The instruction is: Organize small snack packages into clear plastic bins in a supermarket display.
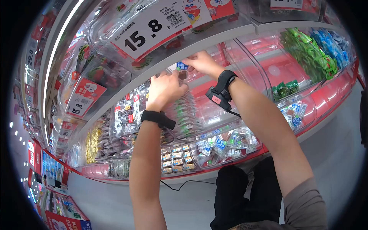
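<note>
- Nearest you, your grey-brown cloth sleeve (305, 205).
- Small blue-and-white packet (180, 65) lies between your left hand (167, 90) and right hand (199, 63); hands near but apart, grip unclear (fingertips crowded).
- You seem to be arranging packets; next calls for light fingers.
- Red bin floor (205, 86) gives room rightward, up to the clear plastic divider (253, 62).
- Curved pale-grey shelf edge (216, 39) overhangs.

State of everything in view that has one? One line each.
Left hand: fingers bent, over the bin; grip unclear
Right hand: fingers at a small blue-and-white packet; grip unclear
Red-bottomed bin: partly filled
Tan packets: in rows
Green bags: leaning together
Left wristband: fastened
Right wrist strap: fastened
Black cable: slack
</note>
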### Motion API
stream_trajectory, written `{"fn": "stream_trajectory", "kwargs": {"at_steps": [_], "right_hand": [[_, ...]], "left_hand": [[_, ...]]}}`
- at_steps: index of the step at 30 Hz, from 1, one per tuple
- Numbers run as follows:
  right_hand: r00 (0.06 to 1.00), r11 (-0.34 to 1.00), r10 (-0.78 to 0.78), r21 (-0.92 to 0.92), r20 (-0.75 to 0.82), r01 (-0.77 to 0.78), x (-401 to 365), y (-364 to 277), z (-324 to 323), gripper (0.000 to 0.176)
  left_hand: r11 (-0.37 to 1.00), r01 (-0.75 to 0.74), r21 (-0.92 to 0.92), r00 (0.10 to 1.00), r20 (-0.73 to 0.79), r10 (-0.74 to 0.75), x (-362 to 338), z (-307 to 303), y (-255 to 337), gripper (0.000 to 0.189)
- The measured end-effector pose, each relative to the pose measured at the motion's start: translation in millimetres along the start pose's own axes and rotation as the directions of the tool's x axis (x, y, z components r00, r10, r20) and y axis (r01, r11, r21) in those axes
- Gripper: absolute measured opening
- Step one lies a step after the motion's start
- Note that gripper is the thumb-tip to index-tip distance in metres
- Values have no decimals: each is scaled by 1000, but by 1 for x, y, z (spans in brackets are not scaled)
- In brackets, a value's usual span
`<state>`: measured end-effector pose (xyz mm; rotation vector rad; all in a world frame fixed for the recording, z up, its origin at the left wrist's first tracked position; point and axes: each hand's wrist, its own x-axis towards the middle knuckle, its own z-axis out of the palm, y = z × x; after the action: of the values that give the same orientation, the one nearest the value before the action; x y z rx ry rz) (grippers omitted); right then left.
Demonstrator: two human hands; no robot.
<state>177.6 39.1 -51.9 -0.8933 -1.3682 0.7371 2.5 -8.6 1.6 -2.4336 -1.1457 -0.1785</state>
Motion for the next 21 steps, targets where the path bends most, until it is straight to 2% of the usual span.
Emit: {"fn": "stream_trajectory", "kwargs": {"at_steps": [6,11,17,20,21], "right_hand": [[996,994,-63,82,-59,68,-2,-4,1,39],[986,982,-125,132,-107,138,-4,-8,2,35],[986,991,-69,103,-150,85,-4,-11,0,29],[963,994,45,106,-266,-18,-9,-19,0,25],[942,985,79,170,-326,-24,-9,-21,-1,24]], "left_hand": [[998,-21,-51,1000,18,22,0,-2,0,47],[1000,-10,-22,1000,20,11,1,-1,0,48],[1000,-8,-11,999,49,9,1,-6,2,47],[1000,-13,-11,999,33,13,0,-4,2,46],[1000,-14,-9,1000,22,15,0,-4,2,46]]}}
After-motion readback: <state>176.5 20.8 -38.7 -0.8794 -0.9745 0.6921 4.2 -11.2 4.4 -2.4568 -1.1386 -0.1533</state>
